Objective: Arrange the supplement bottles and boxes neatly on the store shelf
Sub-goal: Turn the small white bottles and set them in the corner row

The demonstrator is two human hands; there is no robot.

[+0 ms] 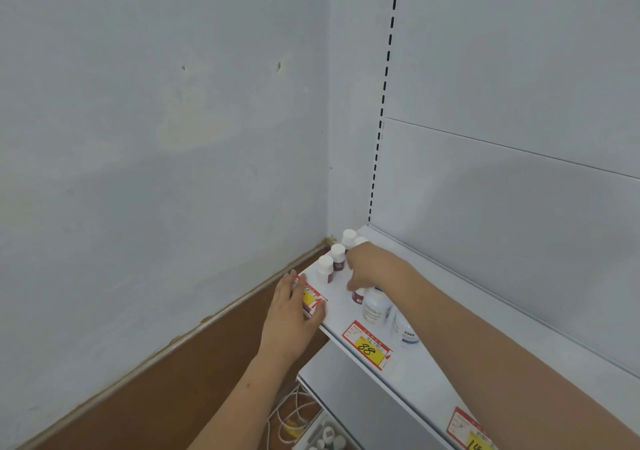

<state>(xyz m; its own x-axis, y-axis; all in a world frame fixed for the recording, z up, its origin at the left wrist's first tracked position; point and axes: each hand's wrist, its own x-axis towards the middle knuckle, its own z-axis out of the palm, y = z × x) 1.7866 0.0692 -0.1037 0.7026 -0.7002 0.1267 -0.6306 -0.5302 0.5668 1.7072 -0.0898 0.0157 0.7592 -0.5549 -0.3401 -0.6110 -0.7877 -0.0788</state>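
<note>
Fingers [353, 285] of the right hand [370, 266] are closing on a small dark bottle [357, 296] standing upright just beneath them; the left hand [292, 314] is resting open-palmed on the shelf [337, 306] edge.

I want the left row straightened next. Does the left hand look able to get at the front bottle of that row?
Probably yes. The left hand rests on the shelf edge just in front of the front bottle, with nothing between them. The right hand is busy further right.
</note>
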